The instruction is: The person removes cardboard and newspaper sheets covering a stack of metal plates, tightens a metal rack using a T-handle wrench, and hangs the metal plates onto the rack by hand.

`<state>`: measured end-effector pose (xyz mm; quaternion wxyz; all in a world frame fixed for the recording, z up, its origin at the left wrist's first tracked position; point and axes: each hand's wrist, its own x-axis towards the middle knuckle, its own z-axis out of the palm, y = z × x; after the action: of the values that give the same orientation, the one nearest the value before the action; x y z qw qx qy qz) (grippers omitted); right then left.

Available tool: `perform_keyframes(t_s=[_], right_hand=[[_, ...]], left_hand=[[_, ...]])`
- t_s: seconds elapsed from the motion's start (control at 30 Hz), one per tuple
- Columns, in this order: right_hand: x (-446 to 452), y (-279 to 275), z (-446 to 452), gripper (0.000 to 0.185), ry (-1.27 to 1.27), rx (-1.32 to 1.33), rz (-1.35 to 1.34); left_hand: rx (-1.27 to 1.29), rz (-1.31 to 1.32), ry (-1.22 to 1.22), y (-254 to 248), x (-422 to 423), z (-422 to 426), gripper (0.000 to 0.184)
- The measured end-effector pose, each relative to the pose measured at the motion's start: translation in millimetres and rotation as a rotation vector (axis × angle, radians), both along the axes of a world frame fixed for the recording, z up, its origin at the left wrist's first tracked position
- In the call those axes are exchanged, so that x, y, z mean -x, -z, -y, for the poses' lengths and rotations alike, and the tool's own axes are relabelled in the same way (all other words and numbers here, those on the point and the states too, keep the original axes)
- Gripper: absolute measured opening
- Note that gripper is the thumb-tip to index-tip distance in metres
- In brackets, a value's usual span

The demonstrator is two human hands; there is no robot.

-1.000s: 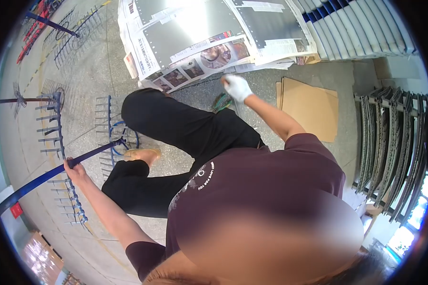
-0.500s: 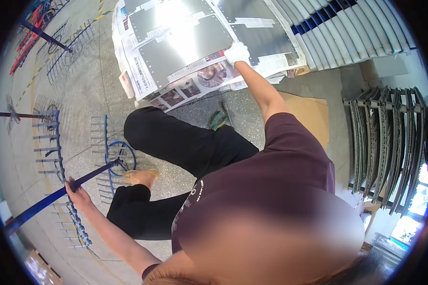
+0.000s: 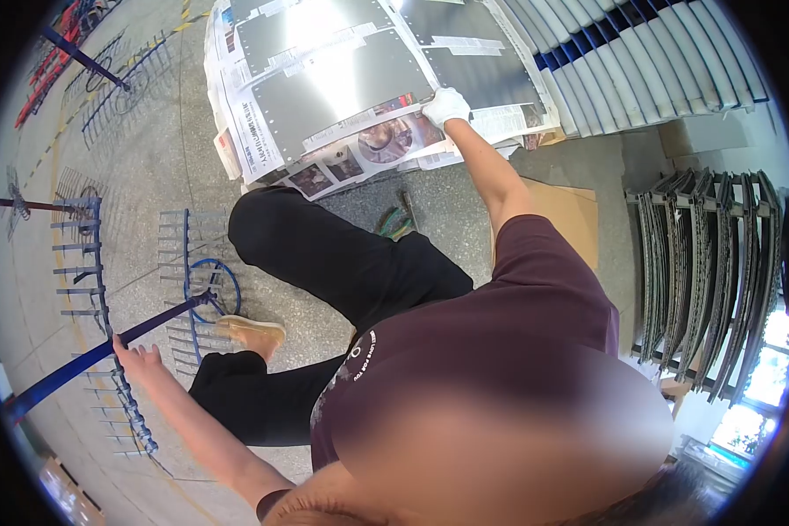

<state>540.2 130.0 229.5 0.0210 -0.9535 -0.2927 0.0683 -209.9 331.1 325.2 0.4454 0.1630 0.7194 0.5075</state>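
My left hand (image 3: 142, 361) is bare, with its fingers apart. One fingertip lies against the dark blue pole (image 3: 88, 358) of a standing rack, beside the rack's row of metal prongs (image 3: 127, 408). My right hand (image 3: 448, 107) wears a white glove. It is at the near edge of newspaper-covered stacks, by the corner of a shiny metal sheet (image 3: 359, 74). The glove looks curled in, but its fingertips and anything under them are hidden. Newspaper (image 3: 263, 140) shows beneath and between the sheets.
A blue ring base (image 3: 235, 279) and pronged bar (image 3: 187, 263) stand by my foot. Pale padded rows (image 3: 622, 74) line the upper right. A rack of hanging dark panels (image 3: 701, 272) is at right, with flat cardboard (image 3: 561, 219) on the floor. More pronged racks (image 3: 131, 74) stand at upper left.
My left fingers, laid across the blue pole before, have drawn back to its near side and spread. My right hand stays at the sheets' edge. The whole view has shifted slightly.
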Motion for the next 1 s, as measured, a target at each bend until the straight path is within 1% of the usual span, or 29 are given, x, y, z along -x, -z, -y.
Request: perform_keyframes(t_s=[0.1,0.13,0.17,0.2,0.27,0.3,0.37,0.43,0.47,0.5,0.6,0.63,0.67,0.7,0.73,0.77,0.83,0.93,1.0], right_hand=[[-2,-2,-7,0.047,0.058,-0.026,-0.125],[0,2,-11,0.050,0.068,-0.044,-0.174],[-2,11,-14,0.054,0.068,-0.062,-0.159],[-2,17,-16,0.058,0.075,-0.078,-0.143],[3,18,-18,0.044,0.026,-0.060,-0.094],[12,17,-21,0.045,-0.075,-0.066,0.022],[49,8,-27,0.045,-0.278,-0.080,0.255],[108,-12,-39,0.044,-0.560,-0.327,0.196],[121,18,-54,0.029,-0.719,-0.299,0.164],[148,12,-70,0.028,-0.826,-0.183,0.062],[207,19,-106,0.023,-1.047,-0.409,0.104],[219,29,-120,0.016,-1.032,-0.383,0.171],[221,41,-132,0.009,-1.072,-0.388,0.204],[224,46,-140,0.006,-1.104,-0.374,0.238],[227,57,-148,0.006,-1.082,-0.353,0.208],[226,64,-153,0.006,-1.107,-0.365,0.201],[231,55,-155,0.007,-1.153,-0.268,0.207],[236,46,-151,0.009,-1.225,-0.257,0.235],[240,41,-148,0.008,-1.255,-0.209,0.207]], left_hand=[[-0.052,0.025,0.007,21,-17,22,0.066],[-0.080,0.046,-0.010,20,-36,39,0.063],[-0.098,0.087,-0.026,18,-57,52,0.060],[-0.159,0.050,0.113,49,-48,52,0.056],[-0.149,0.247,0.089,43,-88,54,0.054],[-0.159,0.348,0.129,59,-84,45,0.051],[-0.179,0.337,0.141,52,-103,40,0.046],[-0.181,0.349,0.160,50,-116,37,0.041],[-0.181,0.367,0.172,49,-118,34,0.039],[-0.186,0.386,0.183,48,-119,30,0.037],[-0.217,0.478,0.204,59,-125,28,0.033],[-0.243,0.507,0.209,58,-126,31,0.032],[-0.262,0.495,0.226,49,-133,37,0.030],[-0.285,0.481,0.232,40,-139,42,0.027],[-0.319,0.514,0.196,42,-136,43,0.024],[-0.306,0.496,0.153,32,-139,45,0.022],[-0.352,0.493,0.082,16,-132,46,0.023],[-0.416,0.485,0.005,4,-114,47,0.023],[-0.448,0.480,-0.032,-2,-104,44,0.023]])
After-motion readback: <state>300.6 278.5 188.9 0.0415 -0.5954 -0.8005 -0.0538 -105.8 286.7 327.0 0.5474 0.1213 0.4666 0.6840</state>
